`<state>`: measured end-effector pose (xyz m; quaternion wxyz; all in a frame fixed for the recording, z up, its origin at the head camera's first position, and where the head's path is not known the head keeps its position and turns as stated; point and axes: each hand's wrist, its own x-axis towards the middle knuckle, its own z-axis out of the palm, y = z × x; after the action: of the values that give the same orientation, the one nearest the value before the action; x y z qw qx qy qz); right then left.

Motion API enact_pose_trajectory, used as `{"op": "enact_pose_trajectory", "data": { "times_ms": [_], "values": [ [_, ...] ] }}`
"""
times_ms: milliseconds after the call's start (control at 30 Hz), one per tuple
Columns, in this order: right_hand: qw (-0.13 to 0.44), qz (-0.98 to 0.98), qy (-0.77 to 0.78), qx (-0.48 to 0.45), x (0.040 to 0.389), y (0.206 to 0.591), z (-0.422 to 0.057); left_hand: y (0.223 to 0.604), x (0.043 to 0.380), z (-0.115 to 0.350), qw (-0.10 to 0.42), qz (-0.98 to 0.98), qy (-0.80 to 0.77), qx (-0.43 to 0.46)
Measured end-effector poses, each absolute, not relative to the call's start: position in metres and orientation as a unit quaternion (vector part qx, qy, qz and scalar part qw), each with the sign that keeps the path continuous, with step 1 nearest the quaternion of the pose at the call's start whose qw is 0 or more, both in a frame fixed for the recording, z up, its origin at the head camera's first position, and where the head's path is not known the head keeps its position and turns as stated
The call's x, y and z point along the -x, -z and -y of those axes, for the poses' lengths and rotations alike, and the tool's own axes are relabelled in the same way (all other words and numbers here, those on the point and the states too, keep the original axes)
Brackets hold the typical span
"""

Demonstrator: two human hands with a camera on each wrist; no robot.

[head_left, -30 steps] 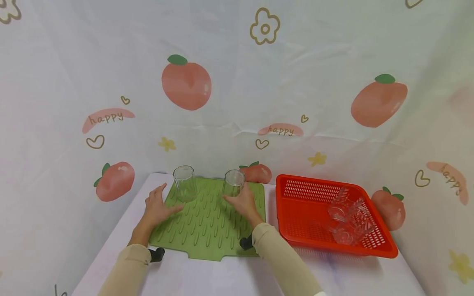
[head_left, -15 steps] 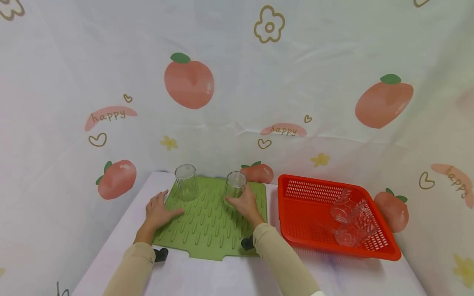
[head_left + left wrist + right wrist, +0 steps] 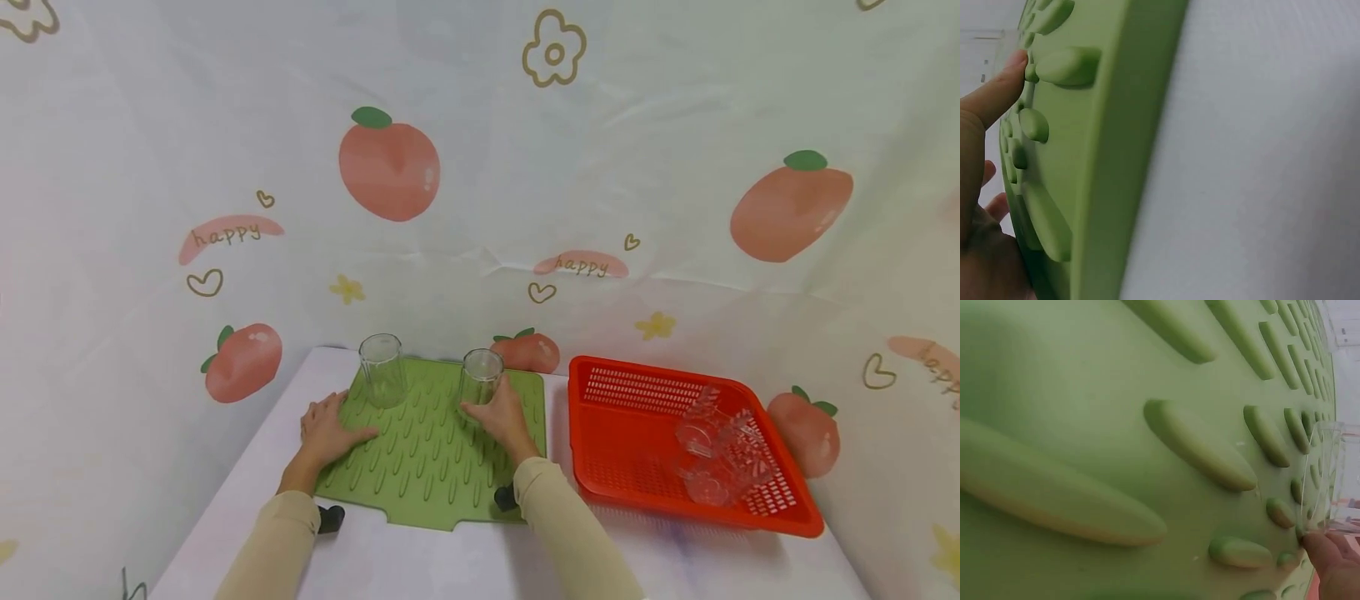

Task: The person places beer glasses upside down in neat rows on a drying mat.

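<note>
Two clear drinking glasses stand upright on a green ridged drying mat (image 3: 420,450). My right hand (image 3: 504,417) grips the right glass (image 3: 478,385) low on its near right side, with the thumb in front; the glass hides the fingers behind it. At the right edge of the right wrist view, that hand's fingertips (image 3: 1322,550) meet the base of the glass. The left glass (image 3: 382,371) stands apart at the mat's back left. My left hand (image 3: 328,433) rests at the mat's left edge, thumb stretched over the ridges, holding nothing.
A red perforated plastic basket (image 3: 585,433) sits right of the mat, with several clear glasses (image 3: 720,454) lying in its right half. A printed cloth (image 3: 480,167) hangs behind the white table (image 3: 450,567).
My left hand has come down to the mat's left edge. The right glass sits slightly lower, my right hand still around it. The view has shifted a little.
</note>
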<state>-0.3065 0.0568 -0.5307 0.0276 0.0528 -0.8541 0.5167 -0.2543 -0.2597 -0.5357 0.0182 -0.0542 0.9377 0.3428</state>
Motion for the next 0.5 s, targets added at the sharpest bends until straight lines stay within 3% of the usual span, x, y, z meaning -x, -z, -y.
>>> {"op": "enact_pose_trajectory", "data": {
  "times_ms": [500],
  "values": [
    [0.033, 0.856, -0.513, -0.049, 0.3046, 0.5329, -0.0576, 0.5382, 0.2543, 0.2576, 0.025, -0.941, -0.333, 0.061]
  ]
}}
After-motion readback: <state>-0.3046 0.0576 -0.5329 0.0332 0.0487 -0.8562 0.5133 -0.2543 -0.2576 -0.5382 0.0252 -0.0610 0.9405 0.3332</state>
